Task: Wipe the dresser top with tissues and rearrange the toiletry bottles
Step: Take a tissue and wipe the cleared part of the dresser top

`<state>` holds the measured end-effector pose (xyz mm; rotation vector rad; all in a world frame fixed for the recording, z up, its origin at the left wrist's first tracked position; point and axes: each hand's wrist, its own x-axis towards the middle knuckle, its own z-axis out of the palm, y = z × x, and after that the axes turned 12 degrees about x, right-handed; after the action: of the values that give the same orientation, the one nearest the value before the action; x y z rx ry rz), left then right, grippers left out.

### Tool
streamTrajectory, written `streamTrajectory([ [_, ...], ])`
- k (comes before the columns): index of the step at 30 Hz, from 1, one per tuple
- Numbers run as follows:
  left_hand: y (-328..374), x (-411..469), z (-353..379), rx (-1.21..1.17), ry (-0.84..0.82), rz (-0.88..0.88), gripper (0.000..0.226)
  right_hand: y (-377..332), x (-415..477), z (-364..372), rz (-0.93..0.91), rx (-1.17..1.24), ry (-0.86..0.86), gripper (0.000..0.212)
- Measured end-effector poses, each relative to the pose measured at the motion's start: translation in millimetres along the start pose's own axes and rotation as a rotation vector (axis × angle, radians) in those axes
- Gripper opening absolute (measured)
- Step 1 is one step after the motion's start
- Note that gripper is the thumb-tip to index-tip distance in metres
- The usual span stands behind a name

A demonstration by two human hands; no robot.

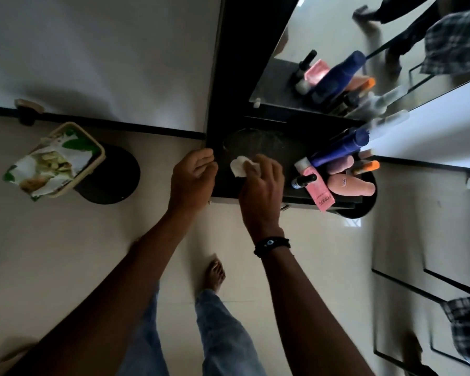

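The dark dresser top [258, 142] lies in front of me, dusty with a faint round mark. My right hand [261, 185] presses a crumpled white tissue [238, 166] onto its front part. My left hand [192, 176] rests on the dresser's left front corner, fingers curled over the edge, holding nothing. Toiletry bottles crowd the right end: a tall blue bottle [339, 149], a pink tube [319, 192], a small dark dropper bottle [303, 180], a peach bottle [350, 184] and an orange-capped bottle [365, 167].
A mirror [337, 36] stands behind the dresser and reflects the bottles. On the floor to the left, a beige bin [92, 156] holds wrappers. My bare foot [214, 275] is on the pale tiles below the dresser. A dark round base [364, 204] shows under the right end.
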<state>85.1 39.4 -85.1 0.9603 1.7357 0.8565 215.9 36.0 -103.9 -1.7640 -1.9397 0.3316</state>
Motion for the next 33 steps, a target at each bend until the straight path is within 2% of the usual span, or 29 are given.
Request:
streamTrajectory([
  [3, -8, 6, 0, 0.049, -0.016, 0.015, 0.037, -2, -10, 16, 0.079, 0.014, -0.152, 0.034],
  [8, -14, 15, -1, 0.110, -0.063, 0.026, 0.036, 5, -12, 26, 0.091, -0.156, -0.214, 0.054],
  [10, -14, 22, -3, 0.141, -0.067, 0.030, 0.037, 20, 6, 29, 0.163, -0.219, -0.247, 0.057],
  [12, -14, 28, -5, 0.165, -0.079, 0.041, 0.039, 34, 35, 32, 0.287, -0.262, -0.229, 0.059],
  [15, -14, 40, -7, 0.163, -0.101, 0.041, 0.040, 38, 72, 36, 0.418, -0.189, -0.155, 0.057],
  [17, -14, 47, -8, 0.141, -0.088, 0.024, 0.039, 26, 74, 41, 0.340, -0.146, -0.158, 0.055],
  [20, -17, 51, -10, 0.101, -0.049, 0.000, 0.038, -7, 44, 49, 0.036, -0.035, -0.304, 0.053],
  [22, -21, 50, -11, 0.079, -0.048, -0.001, 0.037, -13, 27, 49, -0.070, -0.036, -0.368, 0.052],
  [24, -25, 50, -13, 0.078, -0.060, -0.008, 0.037, 2, 32, 43, -0.024, -0.096, -0.342, 0.052],
  [27, -29, 50, -14, 0.087, -0.070, -0.036, 0.037, 36, 55, 26, 0.232, -0.169, -0.220, 0.053],
  [29, -31, 48, -12, 0.087, -0.077, -0.055, 0.036, 47, 68, 21, 0.333, -0.168, -0.144, 0.052],
  [31, -32, 47, -9, 0.086, -0.072, -0.068, 0.035, 34, 71, 26, 0.282, -0.103, -0.128, 0.052],
  [33, -30, 46, -7, 0.083, -0.050, -0.080, 0.032, 8, 67, 39, 0.157, 0.031, -0.184, 0.052],
])
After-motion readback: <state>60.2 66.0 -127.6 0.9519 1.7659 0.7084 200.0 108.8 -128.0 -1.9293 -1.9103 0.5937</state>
